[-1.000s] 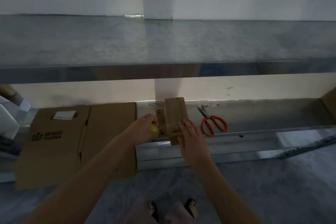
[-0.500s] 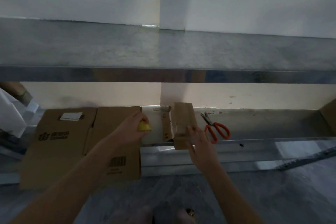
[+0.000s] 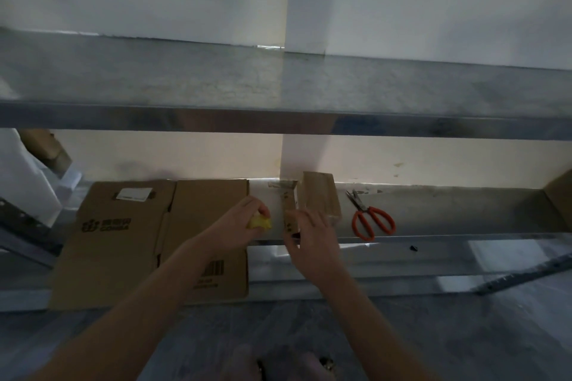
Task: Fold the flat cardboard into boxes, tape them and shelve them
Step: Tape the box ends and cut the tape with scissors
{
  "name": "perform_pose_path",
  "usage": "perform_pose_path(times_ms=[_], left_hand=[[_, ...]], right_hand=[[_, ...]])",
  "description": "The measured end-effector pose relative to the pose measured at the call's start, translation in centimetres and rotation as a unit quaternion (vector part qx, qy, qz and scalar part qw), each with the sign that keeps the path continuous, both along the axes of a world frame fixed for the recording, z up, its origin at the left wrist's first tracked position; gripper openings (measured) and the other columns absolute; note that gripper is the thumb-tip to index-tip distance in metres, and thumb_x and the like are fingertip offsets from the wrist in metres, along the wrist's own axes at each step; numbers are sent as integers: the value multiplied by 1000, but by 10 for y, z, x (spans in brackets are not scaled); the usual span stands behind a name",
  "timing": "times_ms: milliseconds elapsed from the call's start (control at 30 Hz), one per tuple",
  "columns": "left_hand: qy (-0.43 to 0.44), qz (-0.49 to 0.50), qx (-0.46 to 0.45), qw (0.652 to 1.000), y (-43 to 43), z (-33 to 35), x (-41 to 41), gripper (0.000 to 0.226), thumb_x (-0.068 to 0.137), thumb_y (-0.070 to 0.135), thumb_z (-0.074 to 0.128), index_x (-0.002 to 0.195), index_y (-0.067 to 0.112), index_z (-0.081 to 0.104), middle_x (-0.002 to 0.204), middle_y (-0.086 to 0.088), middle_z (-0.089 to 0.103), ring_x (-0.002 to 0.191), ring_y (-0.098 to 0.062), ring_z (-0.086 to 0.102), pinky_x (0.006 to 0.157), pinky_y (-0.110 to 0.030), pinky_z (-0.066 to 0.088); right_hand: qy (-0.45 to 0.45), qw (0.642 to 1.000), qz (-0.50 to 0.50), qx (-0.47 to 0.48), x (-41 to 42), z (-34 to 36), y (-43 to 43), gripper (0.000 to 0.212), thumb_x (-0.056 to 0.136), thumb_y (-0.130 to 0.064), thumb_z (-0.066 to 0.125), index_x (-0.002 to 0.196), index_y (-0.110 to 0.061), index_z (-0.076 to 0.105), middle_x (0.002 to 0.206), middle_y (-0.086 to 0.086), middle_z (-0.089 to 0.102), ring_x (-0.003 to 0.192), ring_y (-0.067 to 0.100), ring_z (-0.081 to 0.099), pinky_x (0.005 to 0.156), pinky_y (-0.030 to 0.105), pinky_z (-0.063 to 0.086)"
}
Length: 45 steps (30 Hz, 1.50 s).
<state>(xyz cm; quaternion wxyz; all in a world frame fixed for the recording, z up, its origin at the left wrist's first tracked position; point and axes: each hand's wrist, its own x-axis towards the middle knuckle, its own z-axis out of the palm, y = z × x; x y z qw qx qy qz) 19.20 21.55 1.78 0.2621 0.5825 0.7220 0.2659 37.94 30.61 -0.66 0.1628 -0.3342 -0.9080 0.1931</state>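
Lying on the lower shelf [image 3: 448, 210], the small box [image 3: 320, 198] runs lengthwise away from the person, just beyond the straight-fingered right hand [image 3: 309, 235] (contact unclear), while the left hand [image 3: 241, 221] pinches a yellow object [image 3: 260, 222].

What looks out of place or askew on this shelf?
Only the flat cardboard: it sticks out well past the front edge of the lower shelf. The small box and scissors lie fully on it. Nothing looks spilled or damaged. The left hand grips a yellow object too blurred to name.
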Motion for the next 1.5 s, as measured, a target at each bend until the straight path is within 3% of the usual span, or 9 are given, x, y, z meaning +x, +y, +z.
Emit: perform_pose_path(times_ms=[167,300,433,633,833,967,1067,1300,1500], left_hand=[[7,-33,25,999,-7,-2,9,28,83,27,73,104,18,57,107,11,47,94,2,46,80,-4,34],[34,-48,45,997,-17,-8,5,23,85,17,69,104,17,57,106,8,47,95,2,44,82,-6,32],[46,-46,54,996,-24,-14,1,24,85,23,69,106,20,58,109,10,47,100,5,44,84,-9,34],[-4,51,30,998,-34,-23,-3,76,72,34,81,134,44,39,116,19,50,100,4,51,78,-10,39],[8,19,0,1000,-50,-40,-13,43,82,30,73,118,46,57,109,38,56,99,14,55,78,-2,37],[97,22,17,995,-44,-42,-21,32,83,29,71,115,32,67,102,19,65,88,2,58,70,-16,39],[137,66,17,988,-36,-35,-26,25,83,39,67,108,38,65,85,18,65,73,-2,59,61,-23,43],[167,118,-30,978,-16,-40,-42,33,82,38,67,113,34,57,96,11,68,83,-13,64,69,-30,52],[217,51,-29,974,-3,-55,-51,44,80,40,71,121,27,59,112,3,66,102,-20,60,83,-32,46]], right_hand=[[44,977,-32,-206,-31,-1,-16,32,93,-44,61,118,-24,62,115,-8,67,104,8,60,89,21,46],[43,970,-53,-232,-34,-9,-19,23,91,-36,66,109,-20,65,106,-7,68,90,2,57,75,5,37],[63,965,-64,-248,-36,-13,-25,12,91,-29,68,99,-20,68,93,-10,67,82,1,58,70,4,40],[90,966,-51,-237,-40,-14,-25,24,89,-15,68,78,-31,53,80,-14,59,76,1,58,68,8,42],[120,952,-70,-273,-39,-23,-19,11,91,-10,65,86,-17,58,89,3,66,85,19,64,76,41,58],[97,971,-66,-207,-44,-25,-27,30,92,-18,65,74,-34,47,71,-15,54,67,-1,53,58,11,41],[112,975,-66,-178,-47,-23,-30,33,92,-13,62,72,-33,44,66,-15,50,63,-1,49,54,12,37],[94,976,-57,-188,-32,-28,-40,16,95,-19,58,81,-23,51,79,-7,57,76,10,54,66,26,46],[92,925,-175,-324,-52,-45,-17,9,94,-19,61,87,-21,56,84,-10,63,78,5,58,60,9,38]])
